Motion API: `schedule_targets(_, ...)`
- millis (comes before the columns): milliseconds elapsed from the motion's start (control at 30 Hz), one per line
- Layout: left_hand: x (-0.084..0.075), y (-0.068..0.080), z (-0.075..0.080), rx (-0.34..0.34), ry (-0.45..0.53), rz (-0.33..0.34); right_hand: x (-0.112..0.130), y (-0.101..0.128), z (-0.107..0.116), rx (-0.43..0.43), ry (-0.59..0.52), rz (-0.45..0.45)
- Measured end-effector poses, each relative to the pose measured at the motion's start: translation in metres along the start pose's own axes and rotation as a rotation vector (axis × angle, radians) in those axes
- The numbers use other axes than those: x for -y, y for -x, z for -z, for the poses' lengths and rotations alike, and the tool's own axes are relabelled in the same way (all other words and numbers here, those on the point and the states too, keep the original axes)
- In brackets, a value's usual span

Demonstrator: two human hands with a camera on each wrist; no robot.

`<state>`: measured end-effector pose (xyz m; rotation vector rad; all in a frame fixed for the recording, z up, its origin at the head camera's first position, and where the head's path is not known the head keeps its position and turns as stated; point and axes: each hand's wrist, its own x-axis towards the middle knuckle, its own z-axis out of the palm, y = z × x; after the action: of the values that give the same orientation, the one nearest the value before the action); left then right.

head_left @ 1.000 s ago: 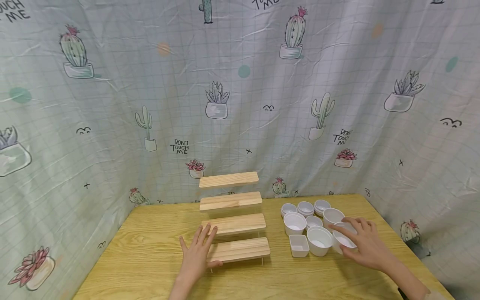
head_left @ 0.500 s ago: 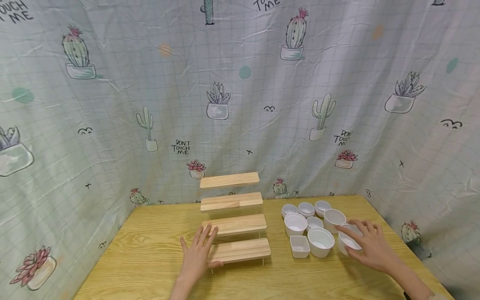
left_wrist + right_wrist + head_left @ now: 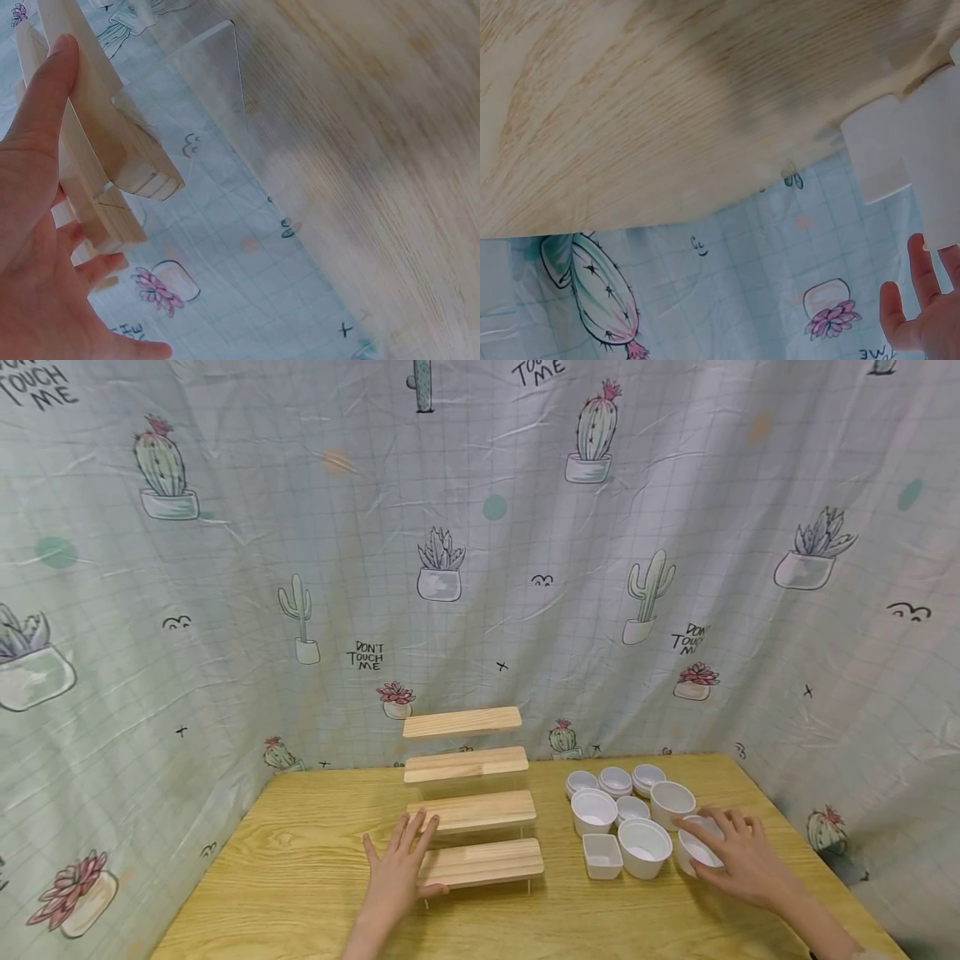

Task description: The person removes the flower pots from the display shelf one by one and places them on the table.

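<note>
A four-tier stand with pale wooden shelves and clear supports stands mid-table. My left hand rests at its left end, fingers spread over the second shelf from the bottom and thumb along the lowest one. In the left wrist view, the thumb lies against the wooden board. On the right, my right hand holds a white round cup, fingers over its far rim and thumb at the near left side. The right wrist view shows the fingertips right at a white cup's rim.
Left of the held cup sit several more white containers: round cups, a square one and small shallow ones behind. The wooden table ends at a cactus-print curtain at the back and sides.
My right hand has shifted the white cup a little to the right, away from the neighbouring cups. The left hand stays on the stand.
</note>
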<state>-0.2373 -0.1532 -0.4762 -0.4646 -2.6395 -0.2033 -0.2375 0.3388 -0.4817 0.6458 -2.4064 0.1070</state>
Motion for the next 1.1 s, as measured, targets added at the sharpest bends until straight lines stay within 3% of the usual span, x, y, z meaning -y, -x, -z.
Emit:
schedule_targets(333,-0.002,-0.001,0.000,0.038,0.007,0.024,-0.002,0.003,-0.011,0.016,-0.016,-0.006)
schedule_targets(733,-0.002,-0.001,0.002,0.000,-0.004,0.007,-0.003,0.003,-0.018,-0.003,-0.032,0.005)
schedule_targets(1100,-0.003,0.000,0.002,0.007,0.005,0.013,-0.002,0.003,-0.021,0.004,-0.061,-0.004)
